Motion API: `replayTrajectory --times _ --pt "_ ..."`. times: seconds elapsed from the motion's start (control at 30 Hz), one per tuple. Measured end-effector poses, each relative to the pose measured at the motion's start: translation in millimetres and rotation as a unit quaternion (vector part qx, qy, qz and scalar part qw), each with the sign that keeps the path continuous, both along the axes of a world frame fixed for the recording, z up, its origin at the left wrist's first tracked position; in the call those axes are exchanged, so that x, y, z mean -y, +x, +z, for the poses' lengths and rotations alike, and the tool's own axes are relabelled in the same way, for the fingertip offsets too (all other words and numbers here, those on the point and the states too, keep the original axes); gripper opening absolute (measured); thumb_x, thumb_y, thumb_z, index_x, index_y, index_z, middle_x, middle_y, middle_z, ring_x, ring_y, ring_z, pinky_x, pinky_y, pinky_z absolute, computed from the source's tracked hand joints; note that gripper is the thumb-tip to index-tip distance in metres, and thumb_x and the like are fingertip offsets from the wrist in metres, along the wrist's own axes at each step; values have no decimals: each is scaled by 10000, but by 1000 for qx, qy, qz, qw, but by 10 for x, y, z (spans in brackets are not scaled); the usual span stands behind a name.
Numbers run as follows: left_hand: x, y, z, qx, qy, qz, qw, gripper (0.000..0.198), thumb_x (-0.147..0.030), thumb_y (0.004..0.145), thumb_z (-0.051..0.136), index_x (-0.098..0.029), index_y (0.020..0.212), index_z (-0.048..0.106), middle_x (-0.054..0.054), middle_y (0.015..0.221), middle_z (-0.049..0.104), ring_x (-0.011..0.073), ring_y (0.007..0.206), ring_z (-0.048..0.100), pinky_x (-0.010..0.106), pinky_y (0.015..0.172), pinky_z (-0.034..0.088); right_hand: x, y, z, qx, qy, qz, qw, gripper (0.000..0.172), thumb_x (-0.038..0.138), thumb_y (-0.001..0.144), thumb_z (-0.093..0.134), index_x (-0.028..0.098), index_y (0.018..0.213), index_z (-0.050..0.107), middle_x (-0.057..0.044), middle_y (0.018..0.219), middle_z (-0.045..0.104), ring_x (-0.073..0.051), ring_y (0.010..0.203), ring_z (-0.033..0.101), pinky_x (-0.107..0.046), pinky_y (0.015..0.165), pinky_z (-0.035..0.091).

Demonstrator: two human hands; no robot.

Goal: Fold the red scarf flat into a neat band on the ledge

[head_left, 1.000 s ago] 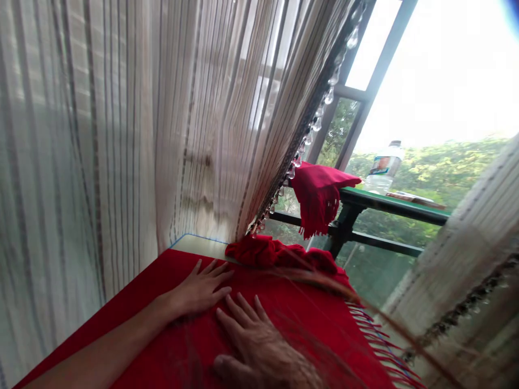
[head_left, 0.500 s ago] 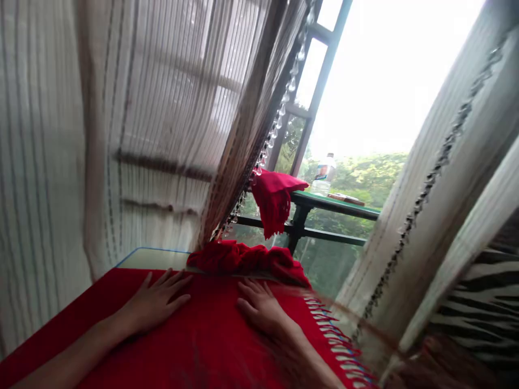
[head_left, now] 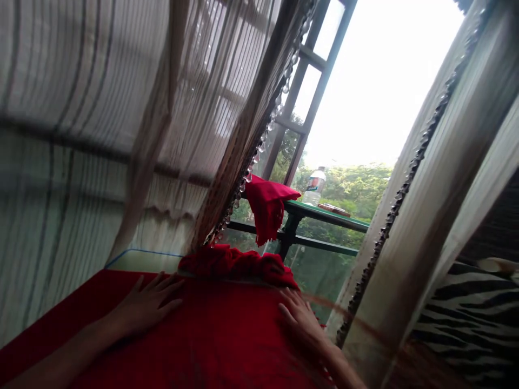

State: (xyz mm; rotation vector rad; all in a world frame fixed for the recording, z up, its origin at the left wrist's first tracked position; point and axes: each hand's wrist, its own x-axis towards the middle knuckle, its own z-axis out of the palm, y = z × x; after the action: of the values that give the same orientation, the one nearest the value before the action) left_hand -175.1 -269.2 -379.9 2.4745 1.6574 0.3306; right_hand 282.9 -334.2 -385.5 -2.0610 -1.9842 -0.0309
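A red fringed cloth lies spread over a board with a blue edge. Flat on its far left part rests my left hand, fingers spread and holding nothing. My right hand lies palm down near the cloth's right edge, its fingers stretched out; it covers part of the fringe. Beyond both hands, a bunched red fabric sits along the far end. A bare pale strip of the board shows at the far left corner.
Another red cloth hangs over a green railing by the window. A plastic bottle and a flat item stand there. Striped curtains frame both sides. Zebra-patterned fabric is at the right.
My right hand has slid to the right across the cloth, onto its fringed edge. My left hand stays flat in about the same spot. The view has shifted slightly.
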Motion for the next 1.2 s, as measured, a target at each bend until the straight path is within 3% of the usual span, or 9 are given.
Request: replayTrajectory --times 0.13,0.3,0.47,0.6,0.7,0.83,0.97,1.07,1.2 --pt "-15 -13 -11 2 2 4 1000 702 -711 967 360 -359 1574 362 36 1671 285 386 1566 137 701 1245 36 320 -118 -116 -23 -47 49 997 592 602 984 360 405 1541 398 27 1686 307 -221 1582 199 -462 1296 124" --pt "-105 -69 -106 22 8 0 1000 687 -721 960 381 -392 1564 366 33 1664 307 395 1564 130 725 1231 35 410 -54 32 -39 -83 65 994 598 563 1000 361 350 1558 379 7 1694 289 -206 1586 152 -419 1299 71" --pt "-133 -88 -144 33 19 3 999 691 -744 947 386 -399 1546 400 41 1654 329 409 1555 155 730 1230 45 557 -103 67 -35 -72 39 996 609 548 1000 359 335 1571 356 -21 1702 260 -250 1591 135 -533 1294 28" --pt "-116 -94 -131 22 14 1 1000 691 -747 954 361 -406 1555 380 29 1660 312 388 1561 154 716 1236 46 889 -198 -6 -46 -65 77 994 595 600 982 386 428 1551 349 60 1687 269 -239 1585 163 -535 1305 77" --pt "-103 -102 -129 23 17 3 1000 676 -730 962 372 -408 1556 384 21 1657 316 387 1561 164 709 1238 56 1063 -204 11 -72 -69 89 991 585 580 964 442 429 1527 393 63 1663 316 -243 1572 214 -495 1309 162" --pt "-51 -91 -108 27 25 3 999 651 -674 987 367 -373 1564 399 20 1651 330 377 1560 199 701 1236 94 1087 -179 60 -102 -59 93 989 578 560 944 491 439 1506 426 63 1649 331 -251 1565 229 -486 1307 181" --pt "-63 -140 -32 16 21 9 1000 661 -638 999 330 -321 1573 407 57 1662 311 380 1559 196 697 1230 137 975 -183 -39 -97 -33 84 991 571 561 938 487 491 1498 399 109 1644 321 -232 1562 194 -480 1310 182" --pt "-160 -306 69 -11 46 48 998 644 -619 990 347 -317 1546 461 64 1648 338 392 1550 222 708 1200 207 898 -204 -141 -87 -19 95 991 583 569 915 515 524 1484 392 128 1631 321 -243 1555 201 -497 1305 209" --pt "-147 -623 148 -19 81 92 992 626 -661 938 407 -341 1444 588 53 1596 443 451 1507 307 753 1158 206 947 -233 -143 -82 -34 76 993 581 577 926 474 468 1495 422 85 1630 347 -260 1553 222 -509 1300 217"
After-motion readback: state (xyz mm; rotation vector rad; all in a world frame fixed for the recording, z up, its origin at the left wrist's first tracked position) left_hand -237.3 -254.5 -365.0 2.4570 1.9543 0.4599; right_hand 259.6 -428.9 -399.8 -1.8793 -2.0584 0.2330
